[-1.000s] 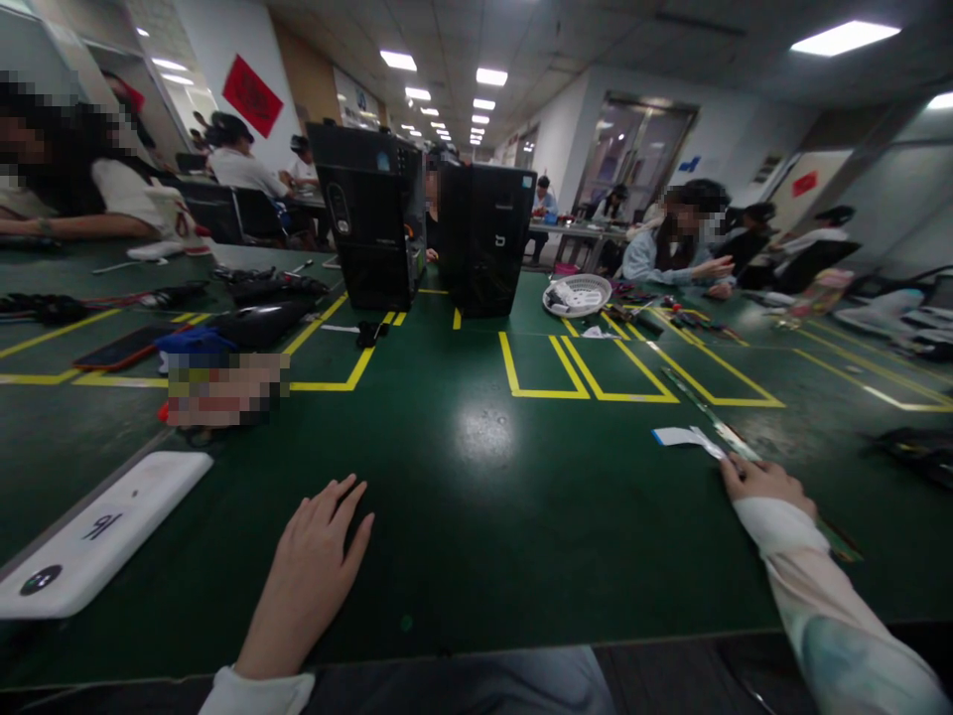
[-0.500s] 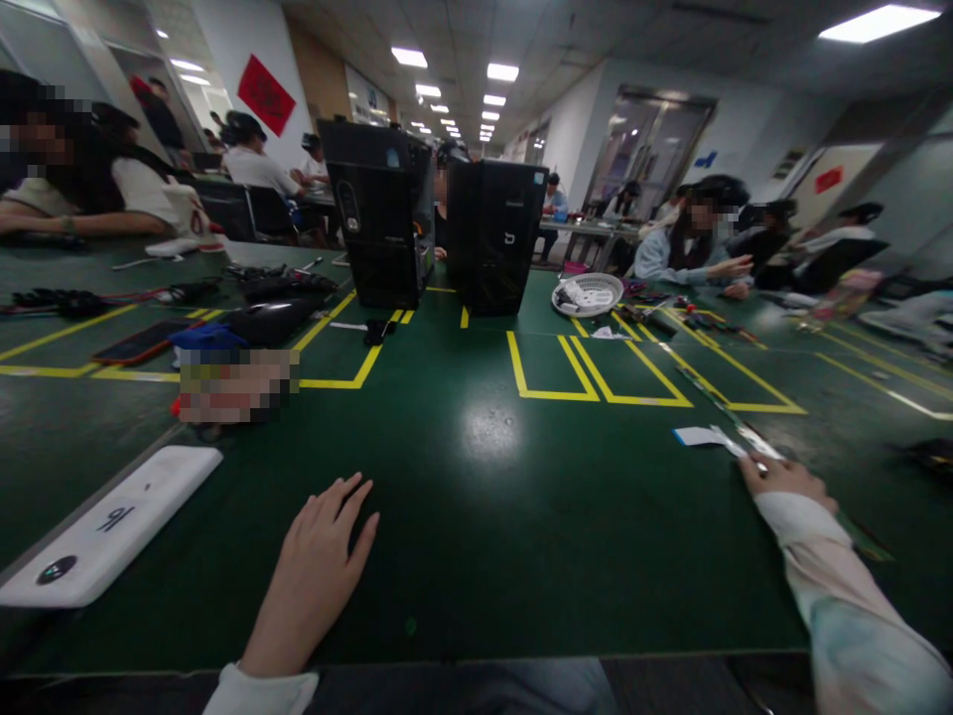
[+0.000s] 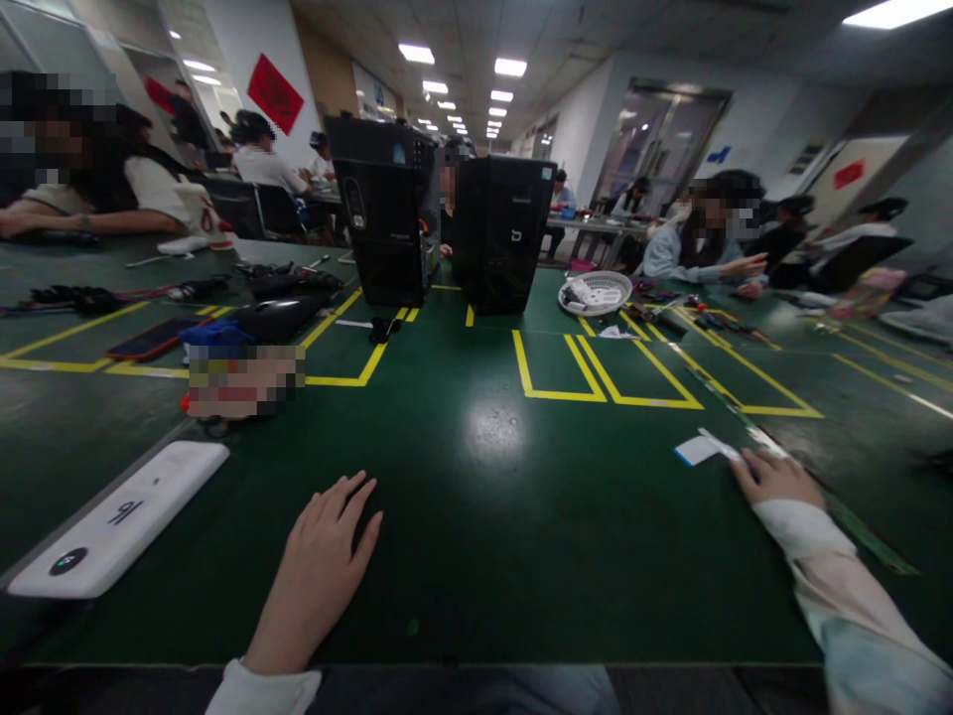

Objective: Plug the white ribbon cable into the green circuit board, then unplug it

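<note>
My left hand [image 3: 328, 541] lies palm down on the green table, fingers stretched and slightly spread, holding nothing. On the right, my right hand [image 3: 778, 479] rests low over the table, its fingertips closed at the near end of a flat white strip [image 3: 700, 452] with a blue edge. The fingers partly cover that end of the strip. Just beyond them, a shiny seam of tape [image 3: 763, 437] runs along the table. A white power bank-like device [image 3: 123, 521] with a round dark display lies to the left of my left hand.
Two black computer towers [image 3: 383, 218] stand at the back centre. A white basket [image 3: 596, 293] holds small items. Yellow tape [image 3: 566, 397] marks boxes on the table [image 3: 476, 586]. Dark cables [image 3: 279, 278] and a blue item [image 3: 215, 338] lie left. Several people sit around.
The white strip has turned and shifted slightly left with my right hand, relative to the table. My left hand stays in place. The whole view has swung slightly.
</note>
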A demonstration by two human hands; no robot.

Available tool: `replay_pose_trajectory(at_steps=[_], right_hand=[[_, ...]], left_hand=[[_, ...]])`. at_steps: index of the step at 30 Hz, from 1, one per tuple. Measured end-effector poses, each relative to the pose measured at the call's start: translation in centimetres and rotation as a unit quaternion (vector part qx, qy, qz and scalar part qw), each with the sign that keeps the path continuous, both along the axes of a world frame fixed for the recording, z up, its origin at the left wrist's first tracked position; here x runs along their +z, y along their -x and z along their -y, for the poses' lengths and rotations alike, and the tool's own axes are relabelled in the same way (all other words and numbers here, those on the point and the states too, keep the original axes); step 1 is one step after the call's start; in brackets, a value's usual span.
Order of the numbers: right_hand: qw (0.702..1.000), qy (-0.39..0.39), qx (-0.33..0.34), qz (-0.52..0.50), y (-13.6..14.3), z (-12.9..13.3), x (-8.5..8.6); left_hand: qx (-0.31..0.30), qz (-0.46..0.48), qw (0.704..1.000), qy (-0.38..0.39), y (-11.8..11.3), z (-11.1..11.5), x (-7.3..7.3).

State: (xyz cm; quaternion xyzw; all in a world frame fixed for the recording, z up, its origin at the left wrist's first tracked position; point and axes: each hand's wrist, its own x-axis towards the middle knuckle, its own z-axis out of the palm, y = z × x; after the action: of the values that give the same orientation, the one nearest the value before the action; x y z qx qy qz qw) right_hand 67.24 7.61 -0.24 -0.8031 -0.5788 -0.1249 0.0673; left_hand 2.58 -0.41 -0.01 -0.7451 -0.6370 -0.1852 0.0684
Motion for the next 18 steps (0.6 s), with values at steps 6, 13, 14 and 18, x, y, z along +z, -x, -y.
replay_pose_trajectory(at_steps=[6, 13, 14, 18], right_hand=[[0.995, -0.008, 0.096, -0.026, 4.0, -3.0, -0.3], [0.946, -0.056, 0.316, -0.044, 14.6, -7.4, -0.3], [0.934, -0.056, 0.349, -0.046, 16.8, -7.7, -0.3], [0.880, -0.044, 0.469, -0.050, 25.9, -7.0, -0.3]], left_hand=[[-0.009, -0.011, 1.000, 0.007, 0.5, 0.0, -0.4], [-0.009, -0.014, 1.000, -0.004, 0.5, -0.3, -0.6], [-0.008, -0.013, 1.000, -0.005, 0.4, -0.2, -0.6], [-0.001, -0.008, 1.000, -0.004, 0.2, -0.2, -0.4]])
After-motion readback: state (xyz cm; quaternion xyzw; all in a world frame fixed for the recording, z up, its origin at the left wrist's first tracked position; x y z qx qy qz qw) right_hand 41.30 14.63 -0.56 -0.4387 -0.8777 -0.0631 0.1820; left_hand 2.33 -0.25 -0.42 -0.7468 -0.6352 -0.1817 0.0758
